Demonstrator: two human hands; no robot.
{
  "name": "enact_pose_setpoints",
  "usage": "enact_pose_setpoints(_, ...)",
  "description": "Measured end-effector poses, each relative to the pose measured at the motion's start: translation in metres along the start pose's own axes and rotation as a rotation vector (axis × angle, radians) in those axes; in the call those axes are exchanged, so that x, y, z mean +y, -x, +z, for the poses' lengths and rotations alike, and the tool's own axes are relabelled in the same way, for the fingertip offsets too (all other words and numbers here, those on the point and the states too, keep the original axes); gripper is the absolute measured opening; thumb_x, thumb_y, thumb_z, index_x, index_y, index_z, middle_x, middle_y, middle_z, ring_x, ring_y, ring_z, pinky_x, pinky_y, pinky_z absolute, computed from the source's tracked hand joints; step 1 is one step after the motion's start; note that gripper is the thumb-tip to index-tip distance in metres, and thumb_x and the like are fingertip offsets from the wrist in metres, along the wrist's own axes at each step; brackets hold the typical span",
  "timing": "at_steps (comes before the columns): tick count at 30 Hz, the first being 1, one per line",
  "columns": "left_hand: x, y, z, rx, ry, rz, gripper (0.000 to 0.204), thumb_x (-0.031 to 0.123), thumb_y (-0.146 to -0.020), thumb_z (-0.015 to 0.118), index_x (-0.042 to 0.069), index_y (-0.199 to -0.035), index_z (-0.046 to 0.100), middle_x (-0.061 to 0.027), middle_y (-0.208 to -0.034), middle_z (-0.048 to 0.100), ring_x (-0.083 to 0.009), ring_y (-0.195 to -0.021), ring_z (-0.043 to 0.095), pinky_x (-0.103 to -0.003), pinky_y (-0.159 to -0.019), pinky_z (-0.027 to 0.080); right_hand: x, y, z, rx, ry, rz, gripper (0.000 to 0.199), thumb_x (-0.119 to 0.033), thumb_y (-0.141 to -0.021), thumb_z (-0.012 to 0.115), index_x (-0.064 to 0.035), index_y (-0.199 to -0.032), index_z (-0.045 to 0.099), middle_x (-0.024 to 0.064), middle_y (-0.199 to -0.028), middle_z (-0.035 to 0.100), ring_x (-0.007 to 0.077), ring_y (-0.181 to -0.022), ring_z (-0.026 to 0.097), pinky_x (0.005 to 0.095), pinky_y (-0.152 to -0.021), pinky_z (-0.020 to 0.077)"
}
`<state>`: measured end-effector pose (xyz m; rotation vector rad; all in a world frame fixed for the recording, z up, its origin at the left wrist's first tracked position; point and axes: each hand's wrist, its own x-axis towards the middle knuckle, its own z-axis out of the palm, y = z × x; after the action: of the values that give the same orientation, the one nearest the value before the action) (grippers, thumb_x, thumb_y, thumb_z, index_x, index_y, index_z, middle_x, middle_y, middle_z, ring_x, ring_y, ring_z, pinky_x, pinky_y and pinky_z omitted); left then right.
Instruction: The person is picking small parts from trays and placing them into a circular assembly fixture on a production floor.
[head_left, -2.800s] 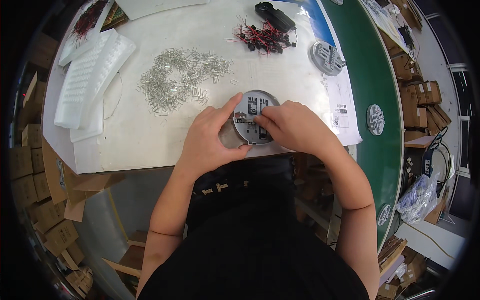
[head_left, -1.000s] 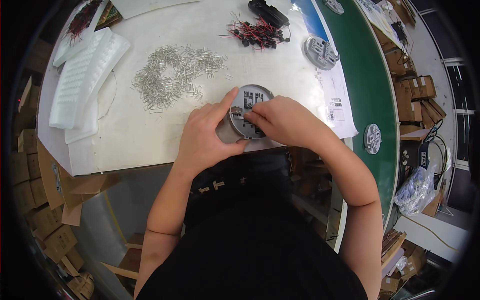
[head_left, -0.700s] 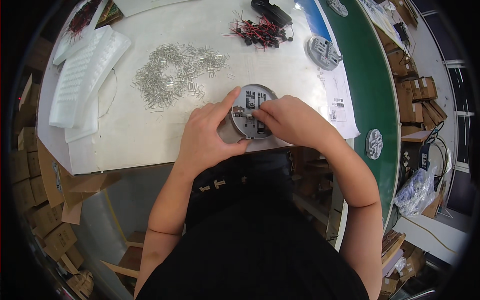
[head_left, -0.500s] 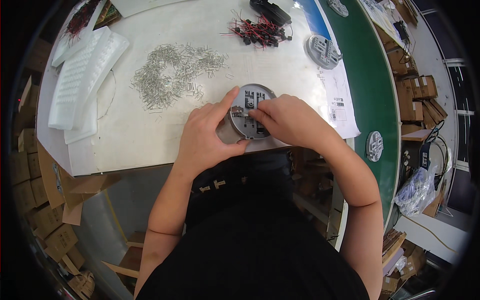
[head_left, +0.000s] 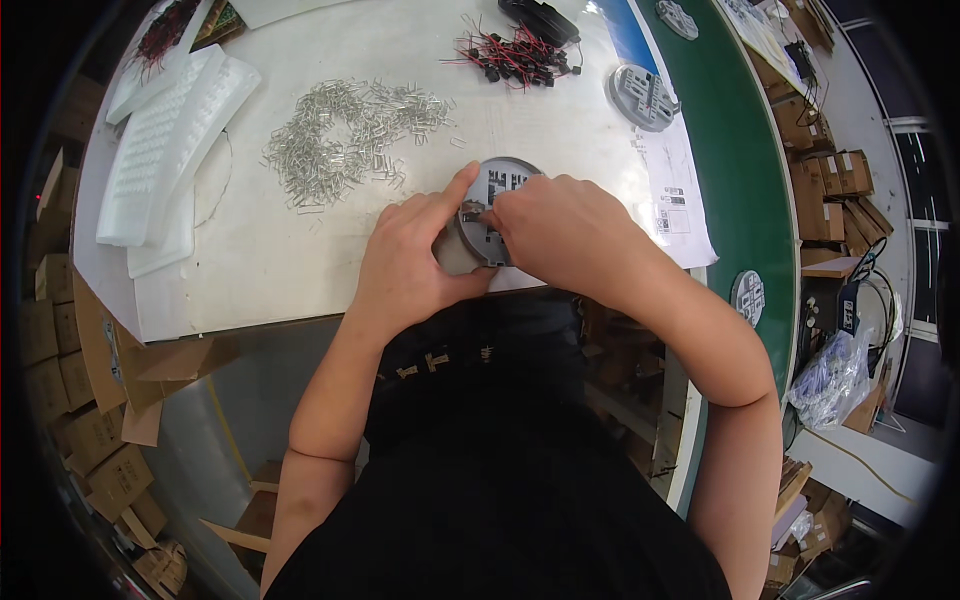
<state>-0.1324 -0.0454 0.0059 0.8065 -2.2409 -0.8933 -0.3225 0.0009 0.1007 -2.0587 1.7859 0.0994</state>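
Ok, left hand (head_left: 415, 255) clamped round the round grey disc (head_left: 497, 205) at the near edge of the white table (head_left: 250, 260), thumb under the rim, index finger stretched up along its left side, same grip as a sec ago, disc hasn't budged. What's changed: right hand (head_left: 560, 235) has crept in a touch over the disc's middle, fingertips pinched tight on smth small right where the slots are. Can't tell what exactly, my own fingers hide it, prob one of the small metal clips. I'd say that means the piece is going in now, not just being lined up. Pile of metal clips (head_left: 350, 140) sits well apart, up and left of the disc, looks untouched. Red-and-black wire bundle (head_left: 515, 55) at the far edge, second grey disc (head_left: 642, 95) by the green belt (head_left: 730, 150), white foam trays (head_left: 165, 140) far left, none of it moved.
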Motion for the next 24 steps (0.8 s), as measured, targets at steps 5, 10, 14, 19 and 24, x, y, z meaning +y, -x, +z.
enact_pose_setpoints(5,0.001,0.001,0.002,-0.01,-0.008,-0.009,0.1,0.026,-0.063,0.093,0.012,-0.154,0.054,-0.0097,-0.093,0.066,-0.0287,-0.084,0.065,-0.042,-0.085,0.049,-0.001,-0.001,-0.002,0.041,0.143,-0.074,0.033,-0.027,-0.103,0.059,-0.0046,-0.085,0.075,0.0191,-0.078,0.072,0.0428,-0.074,0.07,0.0516,-0.069,0.0572)
enact_pose_setpoints(10,0.0,0.001,-0.001,-0.02,0.038,-0.028,0.1,0.026,-0.063,0.093,0.014,-0.155,0.055,-0.0095,-0.092,0.065,-0.0291,-0.084,0.064,-0.042,-0.086,0.05,0.004,-0.001,-0.005,0.008,-0.02,0.047,0.035,-0.028,-0.104,0.059,-0.0037,-0.083,0.074,0.0192,-0.078,0.072,0.0425,-0.075,0.07,0.0515,-0.07,0.0565)
enact_pose_setpoints(14,0.0,0.002,-0.001,-0.015,0.031,-0.036,0.1,0.026,-0.063,0.093,0.015,-0.155,0.055,-0.009,-0.09,0.064,-0.0288,-0.083,0.064,-0.042,-0.086,0.05,0.003,-0.003,0.001,0.029,-0.052,0.05,0.038,-0.03,-0.105,0.059,-0.0031,-0.082,0.073,0.0195,-0.079,0.071,0.0427,-0.075,0.069,0.0521,-0.07,0.0557)
enact_pose_setpoints(19,-0.001,0.0,-0.001,-0.022,0.048,-0.038,0.101,0.026,-0.062,0.093,0.016,-0.155,0.055,-0.0085,-0.089,0.064,-0.028,-0.082,0.064,-0.041,-0.085,0.05,0.003,-0.004,0.002,0.048,-0.08,0.051,0.039,-0.031,-0.105,0.059,-0.0029,-0.082,0.073,0.0199,-0.078,0.071,0.0432,-0.076,0.069,0.0529,-0.069,0.055)
enact_pose_setpoints(24,0.001,-0.001,-0.002,-0.035,0.045,-0.051,0.103,0.022,-0.059,0.092,0.014,-0.155,0.055,-0.0082,-0.089,0.065,-0.0268,-0.082,0.062,-0.04,-0.084,0.05,0.017,0.002,0.01,0.039,-0.049,0.06,0.038,-0.032,-0.105,0.059,-0.0034,-0.083,0.073,0.0202,-0.078,0.071,0.0437,-0.076,0.068,0.0525,-0.068,0.0549)
